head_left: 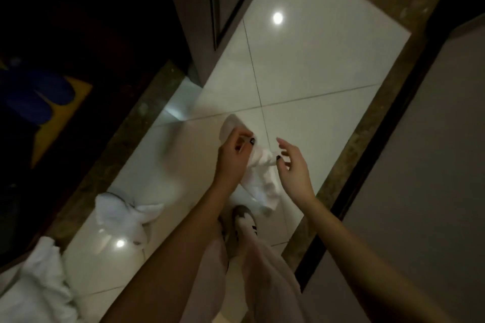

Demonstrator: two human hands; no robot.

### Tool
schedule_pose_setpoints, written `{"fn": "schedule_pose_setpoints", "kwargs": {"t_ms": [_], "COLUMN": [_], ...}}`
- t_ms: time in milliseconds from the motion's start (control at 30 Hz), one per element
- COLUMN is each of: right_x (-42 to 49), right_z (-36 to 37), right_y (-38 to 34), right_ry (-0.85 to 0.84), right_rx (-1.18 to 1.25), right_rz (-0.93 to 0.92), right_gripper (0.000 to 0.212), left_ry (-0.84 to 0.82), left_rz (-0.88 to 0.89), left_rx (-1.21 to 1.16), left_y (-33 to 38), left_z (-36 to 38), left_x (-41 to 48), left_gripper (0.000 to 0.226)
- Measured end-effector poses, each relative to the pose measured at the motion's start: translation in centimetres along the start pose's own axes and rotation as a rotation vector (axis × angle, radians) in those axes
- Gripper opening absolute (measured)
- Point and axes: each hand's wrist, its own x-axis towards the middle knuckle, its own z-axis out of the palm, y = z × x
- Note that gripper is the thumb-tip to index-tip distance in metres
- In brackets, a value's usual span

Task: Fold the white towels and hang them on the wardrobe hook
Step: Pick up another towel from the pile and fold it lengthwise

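A small white towel [262,178] hangs bunched in front of me above the pale tiled floor. My left hand [235,155] grips its upper part with curled fingers, and a blurred flap of the cloth sticks up above that hand. My right hand [294,165] is just to the right of the towel, fingers spread and relaxed; I cannot tell whether its fingertips touch the cloth. Two more white towels lie crumpled on the floor, one at the left [123,217] and one at the bottom left corner [36,286]. No hook is in view.
A dark cabinet or wardrobe panel [210,8] rises at the top centre. A brown marble border [367,126] runs along the white tiles [301,60] on the right, beside a dark frame. A dark rug with blue and yellow shapes [47,102] lies at left. My shoe [244,220] is below the towel.
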Motion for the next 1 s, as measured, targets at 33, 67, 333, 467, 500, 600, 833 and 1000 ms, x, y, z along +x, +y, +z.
{"fn": "schedule_pose_setpoints", "kwargs": {"t_ms": [33, 67, 333, 467, 500, 600, 833, 1000], "right_x": [-0.9, -1.7, -9.1, -12.2, -13.1, -15.9, -22.0, -25.2], "right_z": [-1.8, -3.5, -12.7, -15.4, -16.0, -17.8, -21.8, -21.3], "right_y": [-3.2, -6.3, -26.6, -34.0, -35.8, -41.9, -56.8, -62.2], "right_ry": [-0.012, -0.038, -0.247, -0.186, -0.182, -0.137, -0.344, -0.350], "right_rx": [0.067, 0.115, 0.024, -0.043, -0.004, 0.073, -0.082, -0.025], "right_rz": [-0.042, -0.075, -0.316, -0.383, -0.404, -0.485, -0.712, -0.859], "right_gripper": [0.052, 0.060, 0.032, 0.015, 0.013, 0.014, 0.017, 0.005], "left_ry": [-0.044, -0.081, -0.099, 0.011, 0.037, 0.124, 0.523, 0.624], "left_rz": [0.032, 0.057, 0.272, 0.370, 0.389, 0.443, 0.518, 0.514], "left_rx": [0.010, 0.012, 0.048, 0.045, 0.051, 0.062, -0.139, -0.175], "left_y": [3.0, 6.0, 26.8, 34.9, 36.6, 40.8, 45.1, 46.4], "left_z": [-0.9, -1.8, -11.7, -18.4, -19.9, -24.0, -31.6, -34.2], "left_x": [-1.2, -2.5, -12.1, -15.7, -16.5, -19.1, -25.2, -28.0], "left_gripper": [0.020, 0.019, 0.018, 0.017, 0.014, 0.013, 0.020, 0.025]}}
